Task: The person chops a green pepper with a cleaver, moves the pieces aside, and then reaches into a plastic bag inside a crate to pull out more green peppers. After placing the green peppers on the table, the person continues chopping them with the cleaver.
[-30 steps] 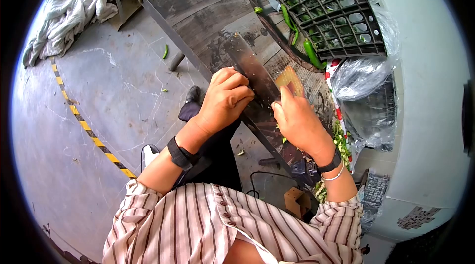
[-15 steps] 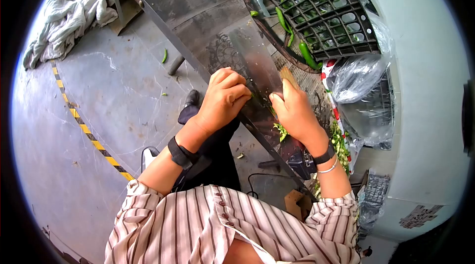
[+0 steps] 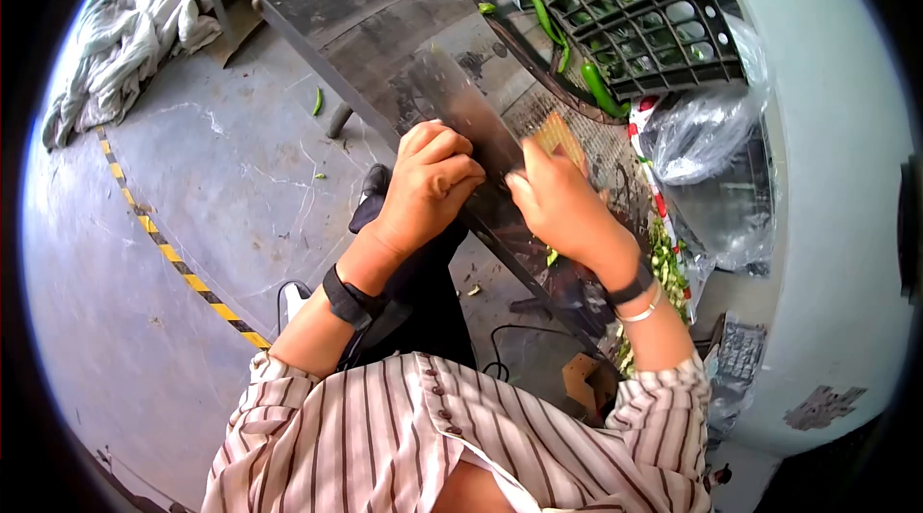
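Observation:
My left hand (image 3: pixel 437 176) is closed at the near edge of a dark metal bench (image 3: pixel 327 3), with fingertips pinched together; what they hold is too small to make out. Beside it, my right hand (image 3: pixel 558 196) is wrapped round something hidden by the fingers. A wide translucent blade-like sheet (image 3: pixel 466 104), blurred, extends up and left from between the hands. Just beyond my right hand lies a flat yellow-brown piece (image 3: pixel 561 140). Small green bits (image 3: pixel 552 257) show below my right hand.
A black plastic crate (image 3: pixel 615 3) holds green peppers at the top right. Loose green peppers (image 3: pixel 601 90) lie beside it. Clear plastic bags (image 3: pixel 707 143) and chopped green pieces (image 3: pixel 665 263) are at the right. Cloths (image 3: pixel 125 42) lie on the floor at upper left.
My right hand has moved slightly left, closer to my left hand, and the blade-like sheet has shifted left with it. The yellow-brown piece is more exposed. Fewer green bits show below my right hand.

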A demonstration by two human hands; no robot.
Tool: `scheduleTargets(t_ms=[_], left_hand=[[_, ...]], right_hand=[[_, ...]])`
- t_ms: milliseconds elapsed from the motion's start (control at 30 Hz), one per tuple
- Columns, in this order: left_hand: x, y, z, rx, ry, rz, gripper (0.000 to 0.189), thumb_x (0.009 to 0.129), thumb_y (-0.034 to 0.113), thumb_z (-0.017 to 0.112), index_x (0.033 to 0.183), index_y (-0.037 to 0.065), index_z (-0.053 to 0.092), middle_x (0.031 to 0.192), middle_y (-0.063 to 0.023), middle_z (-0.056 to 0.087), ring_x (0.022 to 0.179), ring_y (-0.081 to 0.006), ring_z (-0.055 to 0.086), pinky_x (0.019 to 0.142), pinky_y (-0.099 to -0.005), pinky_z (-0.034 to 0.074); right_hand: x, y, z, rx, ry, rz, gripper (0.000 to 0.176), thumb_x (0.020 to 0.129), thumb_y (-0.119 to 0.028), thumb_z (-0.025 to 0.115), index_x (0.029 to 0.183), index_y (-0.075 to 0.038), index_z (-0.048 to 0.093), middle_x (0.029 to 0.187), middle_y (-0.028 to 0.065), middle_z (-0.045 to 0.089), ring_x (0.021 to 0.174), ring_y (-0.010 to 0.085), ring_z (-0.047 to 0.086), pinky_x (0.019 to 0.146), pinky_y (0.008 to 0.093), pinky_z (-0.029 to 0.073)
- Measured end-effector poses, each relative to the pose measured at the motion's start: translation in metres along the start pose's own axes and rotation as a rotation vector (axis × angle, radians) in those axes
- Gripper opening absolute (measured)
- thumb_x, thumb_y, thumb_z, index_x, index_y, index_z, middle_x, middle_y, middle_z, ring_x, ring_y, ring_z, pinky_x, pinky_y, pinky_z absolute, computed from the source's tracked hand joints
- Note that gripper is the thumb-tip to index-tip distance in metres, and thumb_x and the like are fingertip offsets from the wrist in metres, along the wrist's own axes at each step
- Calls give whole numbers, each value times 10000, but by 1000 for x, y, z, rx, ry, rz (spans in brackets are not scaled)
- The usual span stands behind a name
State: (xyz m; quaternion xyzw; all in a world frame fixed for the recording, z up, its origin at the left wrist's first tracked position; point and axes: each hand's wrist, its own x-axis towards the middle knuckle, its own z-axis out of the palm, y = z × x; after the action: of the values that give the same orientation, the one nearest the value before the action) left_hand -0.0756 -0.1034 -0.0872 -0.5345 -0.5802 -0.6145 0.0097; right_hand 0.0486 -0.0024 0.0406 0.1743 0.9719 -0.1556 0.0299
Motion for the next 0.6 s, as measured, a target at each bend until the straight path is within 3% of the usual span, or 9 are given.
scheduleTargets(t_ms=[100, 200, 233, 267, 333, 367, 533, 600], left_hand=[[1, -1, 0, 15, -16, 6, 132, 670, 71, 740, 767, 95, 655, 866, -31, 561, 912, -243, 535, 918, -388, 406], [2, 1, 2, 28, -21, 39, 121, 676, 78, 734, 765, 89, 653, 857, -35, 556, 914, -241, 539, 911, -390, 406], [3, 1, 3, 56, -17, 30, 124, 674, 81, 737, 770, 87, 657, 856, -35, 557, 914, -240, 540, 912, -394, 406], [3, 1, 2, 88, -8, 19, 128, 673, 84, 740, 774, 85, 661, 855, -35, 557, 914, -240, 540, 912, -399, 405], [5, 3, -1, 104, -23, 32, 136, 669, 89, 746, 778, 87, 666, 863, -34, 563, 912, -243, 538, 907, -407, 407], [7, 6, -3, 98, -55, -17, 160, 658, 86, 759, 794, 87, 674, 870, -42, 569, 917, -248, 543, 919, -412, 408], [19, 23, -6, 110, -162, -58, 229, 650, 99, 765, 866, 102, 690, 864, -37, 586, 899, -248, 550, 906, -403, 398], [30, 30, -11, 266, -331, -16, 295, 666, 107, 751, 953, 126, 690, 822, -14, 586, 870, -232, 549, 908, -377, 379]], right_hand=[[8, -2, 10, 55, 74, 109, 182, 881, -116, 570, 881, 29, 460, 690, 270, 579, 704, 464, 585, 612, 498, 453], [-4, 11, 19, 48, 244, 96, 192, 878, -132, 573, 876, 26, 463, 692, 279, 572, 699, 470, 574, 610, 501, 452], [-9, 16, 21, 63, 363, 75, 149, 888, -111, 556, 892, 17, 480, 648, 203, 591, 565, 356, 603, 505, 428, 458], [-18, 18, 17, 57, 391, 80, 149, 888, -111, 556, 892, 17, 480, 648, 203, 591, 565, 356, 603, 505, 428, 458], [-43, 10, 8, 785, 380, 503, 111, 901, -89, 532, 929, 12, 495, 633, 84, 580, 452, 176, 553, 401, 314, 425], [-59, 10, 6, 799, 443, 468, 119, 917, -81, 508, 979, 19, 487, 659, 22, 550, 438, 63, 486, 363, 228, 391], [-142, 5, 15, 1064, 650, 618, 138, 940, -104, 531, 1000, 0, 463, 681, 69, 563, 421, 94, 480, 380, 252, 432], [-174, 5, 33, 1192, 718, 684, 158, 936, -105, 533, 1046, -15, 464, 683, 69, 563, 428, 87, 471, 381, 256, 432]])
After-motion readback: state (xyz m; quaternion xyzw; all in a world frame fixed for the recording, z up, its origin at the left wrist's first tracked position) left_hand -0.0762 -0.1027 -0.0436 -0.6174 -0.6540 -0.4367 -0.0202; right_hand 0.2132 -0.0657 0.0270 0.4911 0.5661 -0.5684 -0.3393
